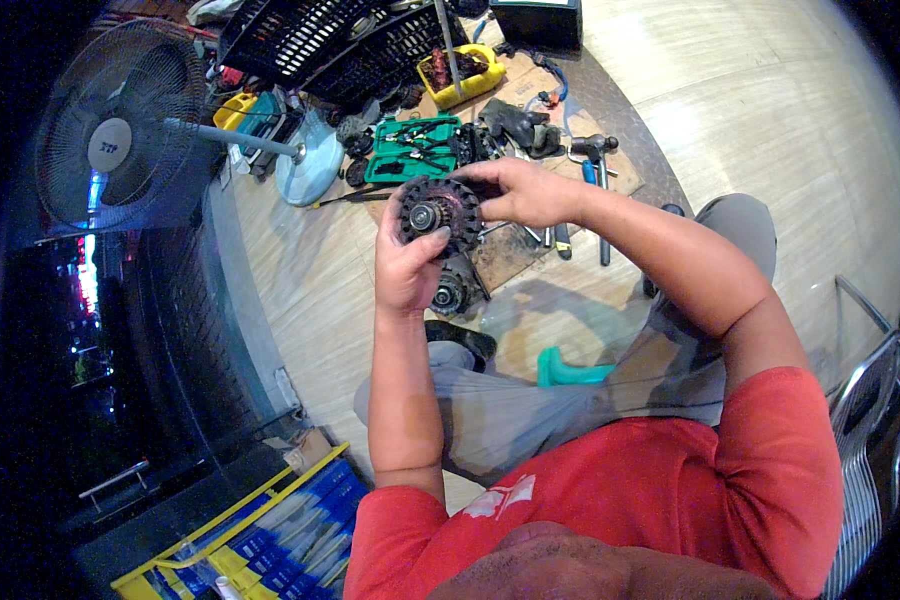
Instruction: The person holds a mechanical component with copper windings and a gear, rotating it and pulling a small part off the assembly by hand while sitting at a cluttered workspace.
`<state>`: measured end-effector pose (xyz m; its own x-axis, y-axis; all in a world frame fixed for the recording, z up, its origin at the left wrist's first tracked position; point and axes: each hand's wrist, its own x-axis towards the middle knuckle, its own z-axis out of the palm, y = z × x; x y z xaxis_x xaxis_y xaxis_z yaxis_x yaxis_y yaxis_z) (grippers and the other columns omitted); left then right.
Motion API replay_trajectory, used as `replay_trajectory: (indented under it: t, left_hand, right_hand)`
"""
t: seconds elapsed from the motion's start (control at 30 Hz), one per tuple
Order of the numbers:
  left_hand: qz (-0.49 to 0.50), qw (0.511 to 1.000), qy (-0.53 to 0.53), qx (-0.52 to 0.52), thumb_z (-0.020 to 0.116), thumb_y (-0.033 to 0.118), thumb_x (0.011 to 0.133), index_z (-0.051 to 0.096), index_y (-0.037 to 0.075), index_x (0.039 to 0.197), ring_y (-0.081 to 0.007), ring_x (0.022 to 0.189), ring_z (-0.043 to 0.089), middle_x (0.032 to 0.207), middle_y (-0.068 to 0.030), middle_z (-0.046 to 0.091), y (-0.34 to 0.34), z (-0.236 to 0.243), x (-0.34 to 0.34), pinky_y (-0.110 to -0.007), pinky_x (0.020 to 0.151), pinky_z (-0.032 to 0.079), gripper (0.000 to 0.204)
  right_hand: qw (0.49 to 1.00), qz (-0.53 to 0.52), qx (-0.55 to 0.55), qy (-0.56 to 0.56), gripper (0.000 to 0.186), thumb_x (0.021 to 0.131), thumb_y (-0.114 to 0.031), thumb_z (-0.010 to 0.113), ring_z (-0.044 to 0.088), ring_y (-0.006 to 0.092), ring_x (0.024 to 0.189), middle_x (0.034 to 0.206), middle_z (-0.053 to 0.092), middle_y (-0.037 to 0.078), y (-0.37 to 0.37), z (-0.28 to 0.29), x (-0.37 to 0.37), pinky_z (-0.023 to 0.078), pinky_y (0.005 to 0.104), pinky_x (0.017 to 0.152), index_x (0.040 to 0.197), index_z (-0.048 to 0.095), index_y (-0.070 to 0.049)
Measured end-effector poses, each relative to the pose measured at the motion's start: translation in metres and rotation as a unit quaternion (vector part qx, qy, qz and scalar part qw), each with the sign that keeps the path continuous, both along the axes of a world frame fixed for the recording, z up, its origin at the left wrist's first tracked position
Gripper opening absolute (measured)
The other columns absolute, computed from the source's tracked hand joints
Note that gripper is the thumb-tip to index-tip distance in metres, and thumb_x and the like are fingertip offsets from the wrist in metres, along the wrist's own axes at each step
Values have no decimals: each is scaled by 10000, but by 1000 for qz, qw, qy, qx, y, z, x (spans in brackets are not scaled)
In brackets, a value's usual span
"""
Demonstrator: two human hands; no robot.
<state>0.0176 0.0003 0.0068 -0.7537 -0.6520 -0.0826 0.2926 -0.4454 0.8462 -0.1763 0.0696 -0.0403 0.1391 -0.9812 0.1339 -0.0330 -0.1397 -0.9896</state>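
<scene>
My left hand [407, 262] is closed round a dark, round toothed metal part [442, 200] with a splined hub, its thumb lying on the rim. My right hand [517, 195] is curled at the part's upper right edge, gripping it; its fingertips are partly hidden. Just below sits another greasy metal assembly [449, 291] on a brown cardboard sheet [505, 262]. Behind my hands lie an open green tool case [410, 135], a dark lumpy item [510, 128], a hammer [595, 147] and several other tools.
A standing fan [110, 145] is at upper left. Black crates [300, 45], a yellow container [465, 80] and a black box [535, 22] are at the back. A green plastic item [570, 368] lies by my legs, a chrome chair [860, 440] at right, a yellow-blue rack [270, 530] at lower left.
</scene>
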Motion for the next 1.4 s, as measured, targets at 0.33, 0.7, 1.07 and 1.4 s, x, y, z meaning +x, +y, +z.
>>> replay_trajectory:
  t: [0.33,0.7,1.07,1.4]
  left_hand:
    - [-47,999,8,-20,687,193,817,354,15,1353,-284,1139,549,1255,-154,525,-9,-8,8,-451,972,457,656]
    - [-9,999,-15,36,340,627,920,347,21,1377,-280,1221,481,1334,-138,482,-6,-8,1,-433,1040,378,759]
    - [79,996,-31,-9,332,498,986,397,67,1286,-233,1086,589,1201,-115,561,-8,-14,0,-392,891,515,529]
    - [96,995,-27,-6,306,521,983,402,52,1274,-234,1059,606,1180,-120,572,-6,-15,-4,-389,860,539,560]
  right_hand:
    - [994,-94,25,55,202,868,-158,606,610,145,701,776,677,104,2,7,-10,493,318,693,1021,673,-45]
    - [989,-105,-17,102,200,891,-102,593,538,72,755,793,635,16,9,20,-24,465,250,706,1060,644,-8]
    - [980,-81,-61,172,370,782,-171,696,636,312,947,1012,651,198,17,32,-21,484,371,849,1105,608,-14]
    - [974,-62,-116,187,357,806,-313,706,630,334,867,894,637,191,16,31,-21,491,385,770,957,638,4]
